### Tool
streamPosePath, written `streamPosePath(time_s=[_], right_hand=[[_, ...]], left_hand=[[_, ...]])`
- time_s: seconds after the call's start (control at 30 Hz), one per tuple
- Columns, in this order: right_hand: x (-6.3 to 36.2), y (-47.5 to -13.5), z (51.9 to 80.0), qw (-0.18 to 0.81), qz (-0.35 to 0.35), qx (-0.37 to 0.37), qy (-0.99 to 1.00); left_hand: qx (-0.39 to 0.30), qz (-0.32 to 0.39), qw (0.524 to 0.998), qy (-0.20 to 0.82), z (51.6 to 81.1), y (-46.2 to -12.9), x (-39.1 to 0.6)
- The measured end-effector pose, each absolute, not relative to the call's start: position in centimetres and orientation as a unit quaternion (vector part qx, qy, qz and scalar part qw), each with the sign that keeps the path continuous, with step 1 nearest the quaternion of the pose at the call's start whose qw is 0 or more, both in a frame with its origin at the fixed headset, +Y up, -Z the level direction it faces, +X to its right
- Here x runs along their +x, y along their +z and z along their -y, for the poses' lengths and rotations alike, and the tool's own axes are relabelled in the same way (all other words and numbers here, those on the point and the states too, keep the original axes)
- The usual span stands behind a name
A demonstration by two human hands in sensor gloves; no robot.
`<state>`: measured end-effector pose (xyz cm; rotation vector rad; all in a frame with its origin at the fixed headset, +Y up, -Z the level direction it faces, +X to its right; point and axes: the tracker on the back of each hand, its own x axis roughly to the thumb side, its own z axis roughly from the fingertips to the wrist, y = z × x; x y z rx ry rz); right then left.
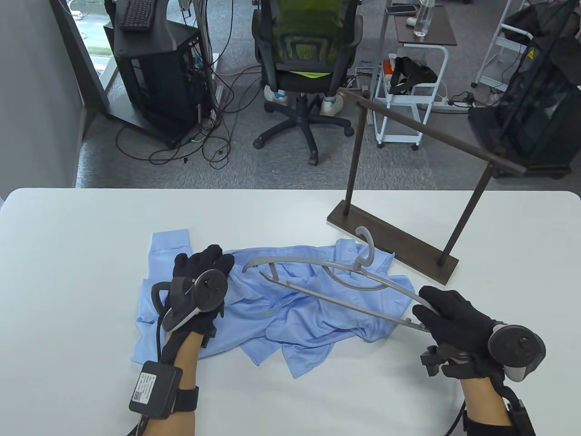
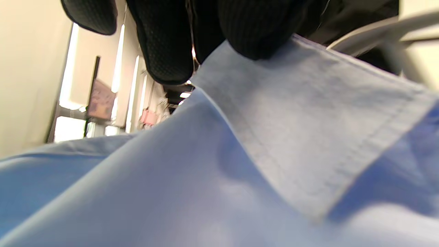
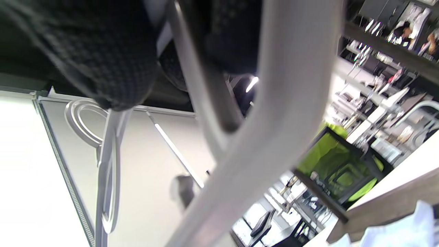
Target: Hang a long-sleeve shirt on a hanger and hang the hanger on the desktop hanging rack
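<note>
A white table [image 1: 68, 272] with rounded far corners carries everything. A light blue shirt [image 1: 313, 318] lies crumpled on it near the middle, spread flat in uneven folds. One sleeve with its cuff [image 1: 170, 243] reaches out from the shirt's left end toward the far edge of the table. To the right of the shirt and farther back stands a dark wooden rack [image 1: 395, 247]; its flat base sits on the table at an angle, its near corner just beside the shirt's collar end. Two thin posts rise from the base to a dark crossbar [image 1: 431, 131]. The shirt's near edge lies well back from the table's front edge.
</note>
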<state>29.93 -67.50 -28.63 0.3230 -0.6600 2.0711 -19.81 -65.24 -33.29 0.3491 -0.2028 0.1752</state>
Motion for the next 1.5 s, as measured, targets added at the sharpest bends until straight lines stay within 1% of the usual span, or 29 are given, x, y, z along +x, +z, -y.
streamPosePath(time_s=[0.1, 0.27, 0.4, 0.47, 0.6, 0.7, 0.83, 0.93, 0.97, 1.07, 1.13, 1.2, 1.23, 1.27, 1.33, 1.37, 1.4, 1.47, 1.5], right_hand=[[29.6, -28.5, 67.3, 0.459, 0.268, 0.15, 0.834], [28.3, -28.5, 67.3, 0.451, 0.251, 0.186, 0.836], [26.5, -28.7, 68.0, 0.438, 0.237, 0.202, 0.843], [25.2, -28.9, 68.7, 0.436, 0.23, 0.209, 0.845], [22.4, -29.0, 69.9, 0.434, 0.219, 0.215, 0.847], [20.3, -29.1, 70.7, 0.442, 0.213, 0.219, 0.843], [17.9, -29.3, 71.8, 0.458, 0.206, 0.216, 0.837], [16.6, -29.5, 72.5, 0.459, 0.201, 0.214, 0.838], [16.2, -29.6, 72.8, 0.457, 0.198, 0.216, 0.84], [15.8, -29.7, 73.0, 0.454, 0.203, 0.223, 0.839], [15.8, -29.6, 72.9, 0.447, 0.215, 0.231, 0.837], [15.9, -29.4, 72.6, 0.434, 0.231, 0.24, 0.837], [15.9, -29.3, 72.5, 0.429, 0.236, 0.245, 0.837], [15.8, -29.2, 72.4, 0.426, 0.239, 0.251, 0.836], [15.6, -28.9, 72.3, 0.419, 0.246, 0.261, 0.834], [15.5, -28.8, 72.2, 0.416, 0.25, 0.265, 0.834], [15.4, -28.6, 72.2, 0.41, 0.254, 0.268, 0.834], [15.1, -28.5, 72.1, 0.398, 0.257, 0.273, 0.838], [15.1, -28.4, 72.2, 0.384, 0.259, 0.274, 0.843]], left_hand=[[0.211, 0.115, 0.966, 0.095, 64.8, -30.0, -19.3], [0.22, 0.143, 0.958, 0.118, 65.7, -26.9, -18.7], [0.217, 0.16, 0.95, 0.159, 66.7, -26.4, -18.2], [0.207, 0.177, 0.949, 0.158, 67.0, -26.3, -17.5], [0.219, 0.197, 0.944, 0.151, 66.9, -25.8, -16.2], [0.23, 0.205, 0.936, 0.167, 66.7, -25.5, -15.9], [0.244, 0.211, 0.923, 0.209, 66.3, -25.1, -16.3], [0.226, 0.228, 0.905, 0.278, 66.1, -25.0, -16.7], [0.223, 0.227, 0.901, 0.296, 66.1, -25.1, -16.8], [0.229, 0.219, 0.899, 0.301, 66.1, -25.2, -17.8], [0.258, 0.19, 0.896, 0.308, 66.0, -25.0, -18.6], [0.306, 0.134, 0.903, 0.27, 65.7, -24.8, -19.6], [0.307, 0.117, 0.91, 0.254, 65.7, -24.8, -20.0], [0.295, 0.104, 0.918, 0.242, 65.9, -25.1, -20.4], [0.249, 0.099, 0.932, 0.242, 66.5, -25.8, -20.9], [0.216, 0.107, 0.937, 0.252, 66.8, -26.2, -21.0], [0.168, 0.128, 0.943, 0.258, 67.1, -26.7, -21.0], [0.139, 0.142, 0.941, 0.273, 67.5, -27.1, -20.7], [0.136, 0.15, 0.944, 0.261, 67.6, -27.2, -20.5]])
